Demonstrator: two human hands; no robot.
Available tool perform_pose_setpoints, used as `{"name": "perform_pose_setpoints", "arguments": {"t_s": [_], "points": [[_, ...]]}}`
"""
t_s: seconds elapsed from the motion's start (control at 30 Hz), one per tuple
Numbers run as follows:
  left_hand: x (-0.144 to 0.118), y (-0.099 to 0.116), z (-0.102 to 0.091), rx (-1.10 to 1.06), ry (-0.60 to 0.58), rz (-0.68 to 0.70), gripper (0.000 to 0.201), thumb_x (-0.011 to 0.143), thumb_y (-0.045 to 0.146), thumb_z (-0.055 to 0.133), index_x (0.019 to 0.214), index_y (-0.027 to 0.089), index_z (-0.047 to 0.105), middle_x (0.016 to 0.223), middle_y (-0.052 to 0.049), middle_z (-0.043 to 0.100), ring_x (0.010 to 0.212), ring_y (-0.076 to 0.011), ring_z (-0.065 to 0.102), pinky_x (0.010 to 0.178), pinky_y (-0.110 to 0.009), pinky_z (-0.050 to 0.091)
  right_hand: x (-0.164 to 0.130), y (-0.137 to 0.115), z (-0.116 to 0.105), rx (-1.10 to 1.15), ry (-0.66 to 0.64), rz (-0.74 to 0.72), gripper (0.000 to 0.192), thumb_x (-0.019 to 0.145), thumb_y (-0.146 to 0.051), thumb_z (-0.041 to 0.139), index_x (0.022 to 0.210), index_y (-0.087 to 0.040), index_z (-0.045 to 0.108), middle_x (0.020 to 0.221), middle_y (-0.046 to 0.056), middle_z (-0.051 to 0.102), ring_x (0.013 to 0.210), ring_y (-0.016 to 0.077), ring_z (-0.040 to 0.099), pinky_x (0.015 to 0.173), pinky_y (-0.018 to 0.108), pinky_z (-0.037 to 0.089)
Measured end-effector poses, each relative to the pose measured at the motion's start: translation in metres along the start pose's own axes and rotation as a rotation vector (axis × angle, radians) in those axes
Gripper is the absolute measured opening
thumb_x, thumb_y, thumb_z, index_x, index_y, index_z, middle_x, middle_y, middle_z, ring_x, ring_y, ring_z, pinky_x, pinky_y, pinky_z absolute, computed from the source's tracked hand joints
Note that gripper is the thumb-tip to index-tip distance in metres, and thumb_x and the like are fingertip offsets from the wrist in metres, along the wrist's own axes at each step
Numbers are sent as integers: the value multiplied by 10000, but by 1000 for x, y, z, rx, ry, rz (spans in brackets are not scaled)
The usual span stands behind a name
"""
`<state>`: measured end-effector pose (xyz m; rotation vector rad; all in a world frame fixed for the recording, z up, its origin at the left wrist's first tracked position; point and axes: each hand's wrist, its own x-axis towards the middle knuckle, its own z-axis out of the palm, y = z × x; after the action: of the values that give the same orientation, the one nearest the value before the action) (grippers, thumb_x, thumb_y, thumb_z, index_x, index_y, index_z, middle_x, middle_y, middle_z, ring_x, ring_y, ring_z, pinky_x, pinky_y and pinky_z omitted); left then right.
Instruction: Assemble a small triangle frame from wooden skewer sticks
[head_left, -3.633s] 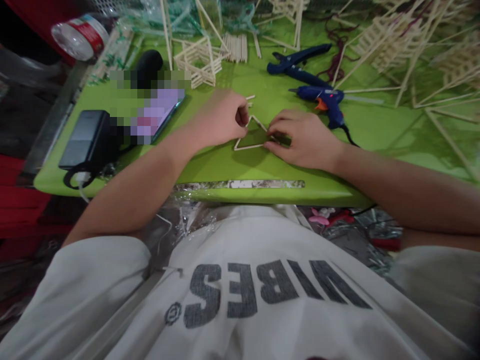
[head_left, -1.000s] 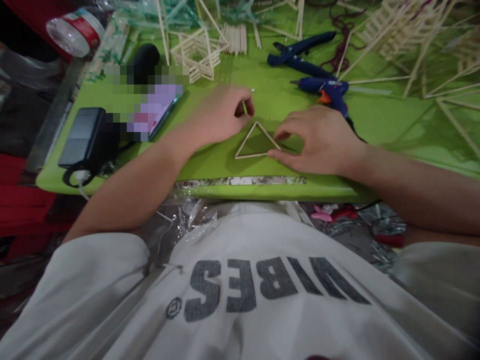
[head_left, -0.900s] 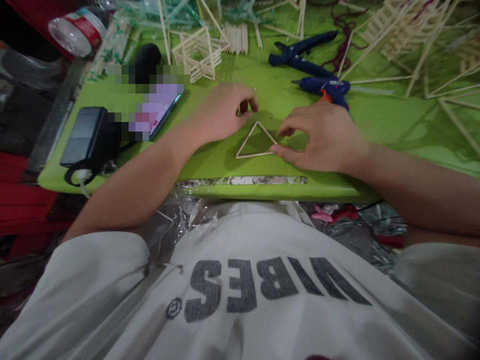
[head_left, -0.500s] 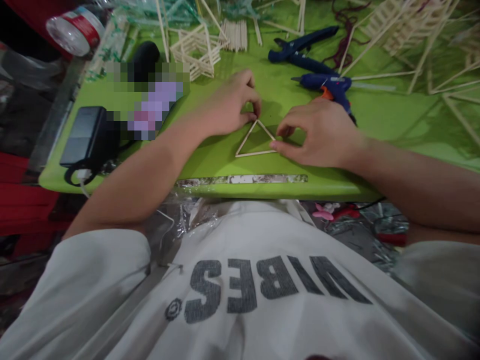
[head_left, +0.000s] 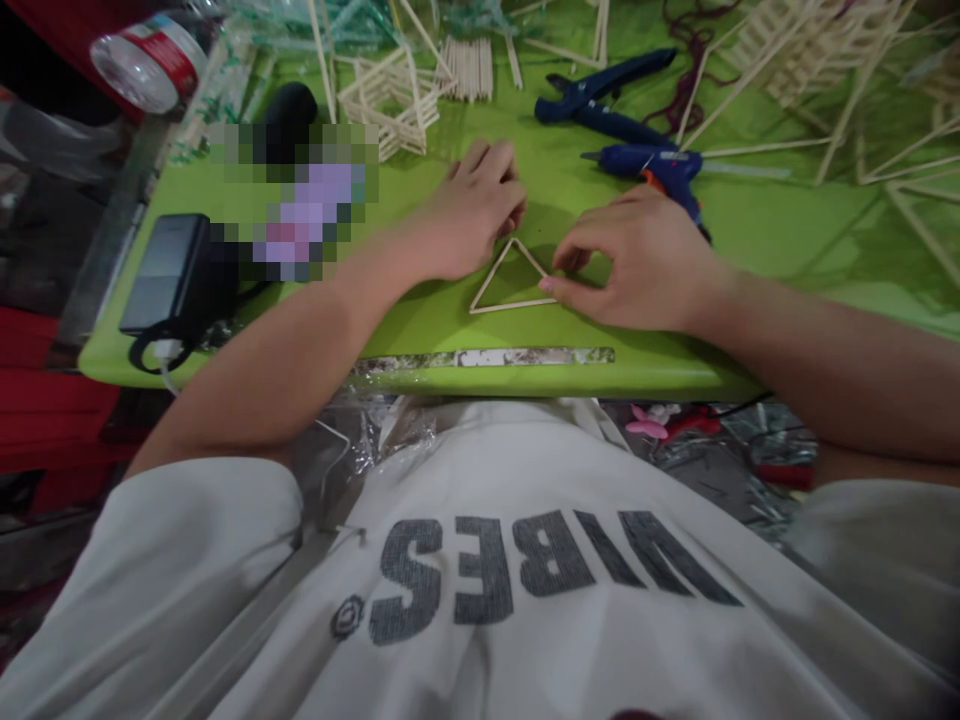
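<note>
Left hand (head_left: 469, 210): fingers curling at the top corner of the stick triangle (head_left: 513, 279), centre frame; grip unclear.
Right hand (head_left: 637, 262): fingertips pinching the triangle's right corner.
Glue gun (head_left: 660, 168): lying just behind.

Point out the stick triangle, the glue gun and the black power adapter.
stick triangle (head_left: 489, 283): head view, on its left stick.
glue gun (head_left: 660, 163): head view, on the blue body.
black power adapter (head_left: 166, 270): head view, on its top face.
</note>
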<state>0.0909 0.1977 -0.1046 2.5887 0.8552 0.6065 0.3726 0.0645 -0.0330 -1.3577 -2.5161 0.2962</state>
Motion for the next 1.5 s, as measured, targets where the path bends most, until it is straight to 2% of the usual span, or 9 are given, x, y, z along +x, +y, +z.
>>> {"name": "perform_pose_setpoints", "arguments": {"t_s": [0.17, 0.4, 0.5, 0.6, 0.8, 0.97, 1.13, 1.3, 1.5], "points": [[-4, 24, -18, -2, 80, 21, 291, 1223, 555, 632, 1181, 389, 867, 1279, -154, 805, 1403, -447, 518, 1215, -754, 465, 0, 3, 0, 48, -15, 41, 269, 1082, -554, 877, 965, -326, 796, 1094, 127, 937, 1148, 462, 879, 1246, 711, 568], [-5, 29, -35, 115, -32, -51, 222, 1012, 427, 752, 1105, 408, 952, 1254, -142, 834, 1390, -473, 692, 1221, -739, 543, 1, -3, -3, -49, -24, 19, 245, 1148, -528, 788, 1028, -326, 854, 1099, 110, 960, 1117, 426, 887, 1161, 648, 628], [0, 25, -38, 102, -80, -60, 169, 1049, 446, 799, 1088, 430, 962, 1205, -113, 826, 1402, -435, 656, 1240, -696, 531, 1, -3, -4, -73, -32, 3, 252, 1154, -509, 762, 1027, -308, 846, 1114, 131, 970, 1109, 431, 899, 1127, 631, 623], [5, 26, -40, 124, -120, -36, 141, 1092, 392, 799, 1112, 394, 939, 1351, -79, 801, 1424, -372, 567, 1283, -653, 524, 1, -3, -4, -61, -51, 27, 254, 1149, -533, 755, 1014, -337, 843, 1145, 108, 970, 1147, 439, 898, 1155, 632, 612], [7, 29, -32, 267, -108, 41, 287, 1134, 208, 709, 1144, 392, 929, 1466, -133, 791, 1565, -433, 518, 1258, -675, 518, 2, -5, -6, -15, -88, 62, 249, 1147, -535, 755, 1011, -352, 856, 1206, 127, 963, 1236, 468, 887, 1236, 669, 581], [4, 35, -23, 405, -118, -8, 242, 1162, 91, 719, 1278, 258, 850, 1673, -166, 702, 1558, -391, 523, 1322, -659, 513, 1, -1, -6, 57, -52, 36, 288, 1108, -595, 809, 957, -350, 818, 1129, 118, 950, 1151, 458, 868, 1211, 688, 578], [2, 44, -29, 397, -96, -41, 322, 1126, -1, 650, 1280, 246, 788, 1699, -200, 664, 1568, -387, 524, 1371, -681, 494, 0, 4, -4, 94, -45, 46, 316, 1103, -640, 823, 948, -365, 796, 1108, 94, 942, 1152, 452, 843, 1218, 683, 572], [2, 47, -39, 212, -15, -8, 197, 1253, 225, 603, 1189, 301, 773, 1583, -186, 706, 1503, -399, 471, 1343, -711, 469, 1, 1, -7, 102, 4, 80, 337, 1101, -662, 789, 955, -359, 776, 1115, 135, 931, 1104, 450, 823, 1104, 656, 598], [1, 51, -48, 64, 36, -19, 300, 1315, 425, 531, 1181, 350, 788, 1434, -172, 741, 1463, -429, 449, 1307, -732, 407, 6, -1, -6, 285, 78, 195, 249, 1107, -542, 834, 1114, -293, 841, 1092, 130, 920, 1012, 368, 826, 932, 535, 625]]}}
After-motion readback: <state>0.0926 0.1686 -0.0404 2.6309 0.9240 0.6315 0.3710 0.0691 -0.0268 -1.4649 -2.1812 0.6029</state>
